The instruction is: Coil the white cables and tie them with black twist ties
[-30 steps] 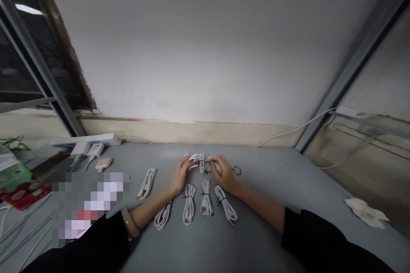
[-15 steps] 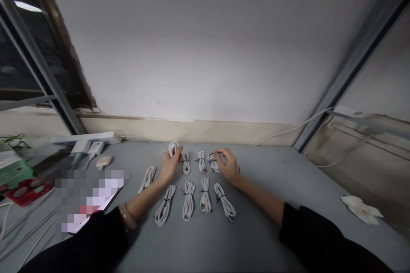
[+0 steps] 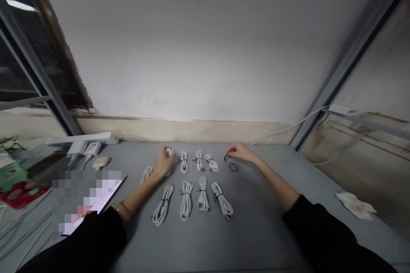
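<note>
The left hand (image 3: 164, 163) sits curled, knuckles up and fingers bent down toward the tabletop, with the left forearm (image 3: 139, 194) angled in from the lower left. The right arm (image 3: 275, 181) stretches farther forward and wider, its right hand (image 3: 238, 152) palm down with 2 or more fingertips (image 3: 228, 152) pinched together.

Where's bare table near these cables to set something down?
Free: the table right of the front coils, out to the wipe, and the strip nearest the person. Crowded: the back row, from the coil in the left hand to the black tie by the right hand.
</note>
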`<state>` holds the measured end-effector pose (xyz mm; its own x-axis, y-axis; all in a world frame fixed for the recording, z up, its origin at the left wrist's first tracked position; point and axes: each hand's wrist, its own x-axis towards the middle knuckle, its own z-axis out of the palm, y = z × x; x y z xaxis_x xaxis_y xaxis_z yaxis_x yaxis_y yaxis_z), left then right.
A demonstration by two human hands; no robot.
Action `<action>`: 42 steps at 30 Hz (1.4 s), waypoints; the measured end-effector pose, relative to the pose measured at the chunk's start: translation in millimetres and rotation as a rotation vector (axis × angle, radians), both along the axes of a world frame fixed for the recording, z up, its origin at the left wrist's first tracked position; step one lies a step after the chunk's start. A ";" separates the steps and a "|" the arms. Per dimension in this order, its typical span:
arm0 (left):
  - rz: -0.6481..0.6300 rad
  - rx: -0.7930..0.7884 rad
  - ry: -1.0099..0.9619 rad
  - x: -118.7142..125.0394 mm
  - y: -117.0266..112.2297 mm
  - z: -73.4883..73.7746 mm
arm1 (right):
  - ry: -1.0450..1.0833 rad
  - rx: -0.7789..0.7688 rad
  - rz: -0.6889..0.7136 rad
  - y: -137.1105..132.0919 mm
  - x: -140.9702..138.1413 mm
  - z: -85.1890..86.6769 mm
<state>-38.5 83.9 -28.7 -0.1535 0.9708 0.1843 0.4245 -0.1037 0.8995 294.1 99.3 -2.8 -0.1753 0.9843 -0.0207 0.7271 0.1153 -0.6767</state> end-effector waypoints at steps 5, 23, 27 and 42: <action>-0.041 0.064 0.277 -2.1 3.2 -8.0 | -0.123 -0.064 0.044 -5.0 -6.3 1.2; 0.041 -0.077 0.781 9.7 -4.4 -6.0 | -0.422 -0.162 0.092 -8.3 -5.2 43.1; 0.013 -0.128 0.806 9.3 -6.1 5.9 | -0.327 -0.105 0.107 -8.0 -5.9 72.5; -0.294 -0.335 0.837 54.4 -10.5 56.9 | -0.227 -0.067 0.144 -26.7 -27.9 99.0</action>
<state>16.0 73.4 28.2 0.1618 0.9718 -0.1715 0.9430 -0.1011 0.3169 266.2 72.6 96.2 -0.2970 0.9446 -0.1398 0.8405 0.1891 -0.5078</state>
